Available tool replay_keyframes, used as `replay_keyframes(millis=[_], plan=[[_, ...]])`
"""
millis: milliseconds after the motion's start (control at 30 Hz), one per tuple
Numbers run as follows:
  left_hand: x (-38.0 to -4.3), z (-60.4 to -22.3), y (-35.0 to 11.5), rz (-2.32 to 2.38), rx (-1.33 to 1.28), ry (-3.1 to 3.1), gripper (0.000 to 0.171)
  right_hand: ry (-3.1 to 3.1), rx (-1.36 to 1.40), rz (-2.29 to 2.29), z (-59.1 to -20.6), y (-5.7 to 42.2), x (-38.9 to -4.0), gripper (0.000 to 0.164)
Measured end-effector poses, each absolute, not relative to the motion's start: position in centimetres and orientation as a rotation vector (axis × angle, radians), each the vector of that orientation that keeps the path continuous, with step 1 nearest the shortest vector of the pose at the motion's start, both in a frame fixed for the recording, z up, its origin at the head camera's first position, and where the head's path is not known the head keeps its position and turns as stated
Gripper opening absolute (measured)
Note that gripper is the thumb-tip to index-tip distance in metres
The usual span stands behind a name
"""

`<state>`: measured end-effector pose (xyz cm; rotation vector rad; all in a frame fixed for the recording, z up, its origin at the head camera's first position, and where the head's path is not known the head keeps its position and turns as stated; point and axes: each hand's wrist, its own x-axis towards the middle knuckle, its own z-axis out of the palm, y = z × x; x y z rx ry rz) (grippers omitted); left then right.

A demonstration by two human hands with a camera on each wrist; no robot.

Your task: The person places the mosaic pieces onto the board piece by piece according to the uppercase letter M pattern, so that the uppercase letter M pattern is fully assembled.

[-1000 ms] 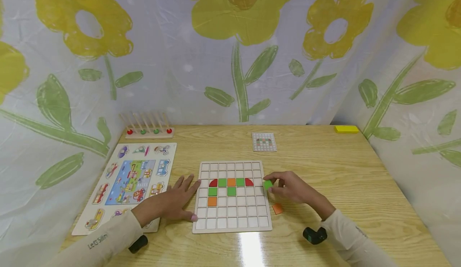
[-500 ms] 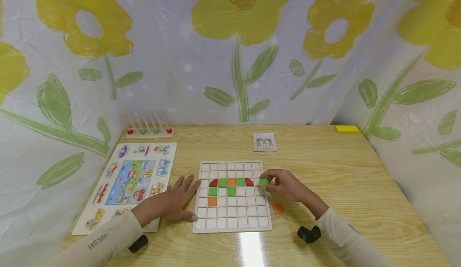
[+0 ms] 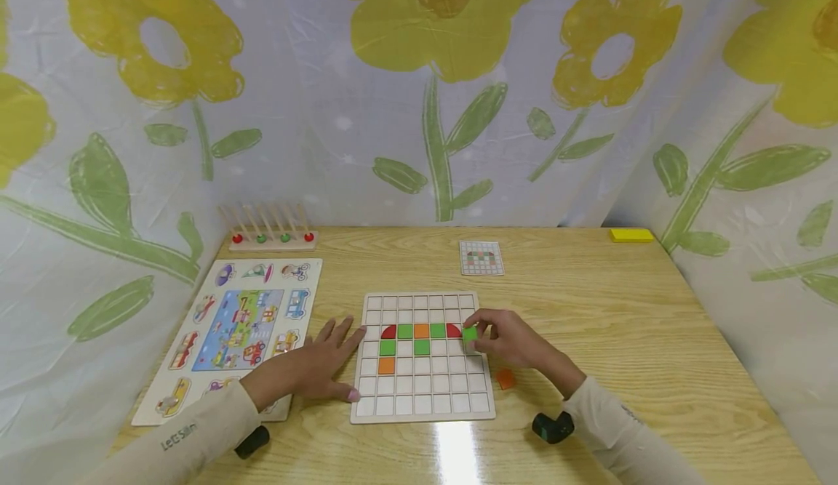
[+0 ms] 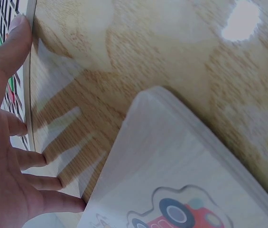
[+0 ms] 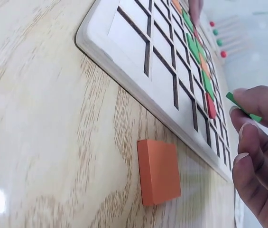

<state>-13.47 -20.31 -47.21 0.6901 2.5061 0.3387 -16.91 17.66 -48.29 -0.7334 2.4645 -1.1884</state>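
Between thumb and fingertips my right hand [image 3: 511, 336] pinches a green square tile [image 3: 469, 334], held over the right side of the white grid board [image 3: 422, 416]. Set in the board are red quarter-round tiles [image 3: 453, 331], green squares [image 3: 422, 347] and orange squares [image 3: 386, 366]. Spread flat, my left hand [image 3: 321, 365] rests at the board's left edge, its thumb tip on the lower left rim. A loose orange tile [image 5: 160, 172] lies on the table just right of the board, below my right hand.
A pattern card [image 3: 481, 258] lies behind the board. On the left is a vehicle picture puzzle [image 3: 304, 325], with a peg rack [image 3: 273, 243] of red and green beads behind it. A yellow block [image 3: 631, 235] sits at the back right, near the flowered curtain [image 3: 366, 201].
My right hand has carried the green tile leftward, from beside the board's right edge to over its right-hand squares. The left hand stays where it was.
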Motion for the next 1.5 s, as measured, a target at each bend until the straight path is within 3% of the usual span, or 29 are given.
replay_keyframes(millis=[1500], plan=[[-13.6, -47.4, -20.4, 0.32, 0.695, 2.514, 0.111, 2.421, -0.703, -1.142, -49.0, 15.3, -16.7, 0.026]])
